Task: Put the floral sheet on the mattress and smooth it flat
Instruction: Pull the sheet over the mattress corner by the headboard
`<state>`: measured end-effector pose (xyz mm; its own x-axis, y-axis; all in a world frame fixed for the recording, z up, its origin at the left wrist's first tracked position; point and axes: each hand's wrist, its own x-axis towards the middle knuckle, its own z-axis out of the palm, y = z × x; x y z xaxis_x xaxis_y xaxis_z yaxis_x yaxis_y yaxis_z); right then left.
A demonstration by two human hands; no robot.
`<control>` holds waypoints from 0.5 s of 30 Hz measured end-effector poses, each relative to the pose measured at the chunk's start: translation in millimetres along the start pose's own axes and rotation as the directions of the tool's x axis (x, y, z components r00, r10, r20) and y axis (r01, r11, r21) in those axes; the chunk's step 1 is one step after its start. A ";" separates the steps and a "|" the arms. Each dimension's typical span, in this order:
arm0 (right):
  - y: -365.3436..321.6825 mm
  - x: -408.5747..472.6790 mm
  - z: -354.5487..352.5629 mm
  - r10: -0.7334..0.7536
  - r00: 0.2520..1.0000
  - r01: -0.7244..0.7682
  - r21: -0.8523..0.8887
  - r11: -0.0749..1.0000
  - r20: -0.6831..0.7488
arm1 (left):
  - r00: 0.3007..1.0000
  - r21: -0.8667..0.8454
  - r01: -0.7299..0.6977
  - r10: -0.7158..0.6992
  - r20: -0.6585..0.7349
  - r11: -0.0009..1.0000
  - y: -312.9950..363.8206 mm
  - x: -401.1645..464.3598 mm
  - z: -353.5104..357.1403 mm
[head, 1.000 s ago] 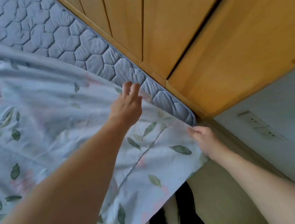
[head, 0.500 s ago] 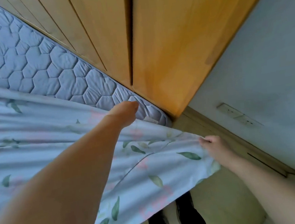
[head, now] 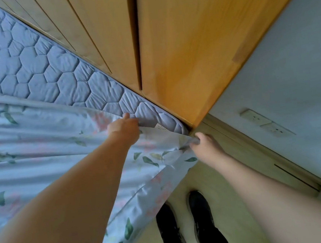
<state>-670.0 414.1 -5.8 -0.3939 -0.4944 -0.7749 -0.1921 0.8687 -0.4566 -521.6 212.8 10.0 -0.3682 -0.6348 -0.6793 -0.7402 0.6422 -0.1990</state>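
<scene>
Up near the mattress (head: pixel 54 73) corner by the wardrobe (head: pixel 176 39), the left hand (head: pixel 123 128) grips the sheet's (head: pixel 38 147) edge, fingers curled under the cloth. Just beside it, the right hand (head: pixel 206 146) pinches the sheet's corner. Much of the quilted mattress lies uncovered; the sheet hangs wrinkled over the near side.

Wooden wardrobe (head: pixel 177 45) tight vs mattress (head: pixel 35 63) far edge, no gap for fingers there. Mattress corner hemmed by wardrobe end + wall (head: pixel 290 78). Open floor (head: pixel 228 175) along near side, w/ shoes (head: pixel 187 220) standing in it. Bare quilted strip free beyond floral sheet (head: pixel 38 147) edge.
</scene>
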 end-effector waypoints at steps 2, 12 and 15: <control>-10.8 4.2 10.1 0.043 0.999 -0.043 0.020 0.999 -0.015 | 0.997 0.083 0.045 -0.040 -0.069 0.996 -13.9 -1.5 2.3; -21.4 21.5 25.7 0.164 0.958 -0.121 0.188 0.975 -0.236 | 0.863 -0.500 -0.086 -0.186 -0.469 0.862 -5.0 23.2 -43.6; -29.4 24.5 35.7 0.325 0.907 -0.183 0.443 0.877 -0.268 | 0.920 -0.624 -0.139 -0.133 -0.369 0.769 -3.1 29.2 -44.2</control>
<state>-641.9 375.3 -27.0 -0.6603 -0.1580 -0.7342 0.3023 0.8390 -0.4524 -554.9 173.3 22.0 -0.4478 -0.8278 -0.3379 -0.8692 0.3143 0.3818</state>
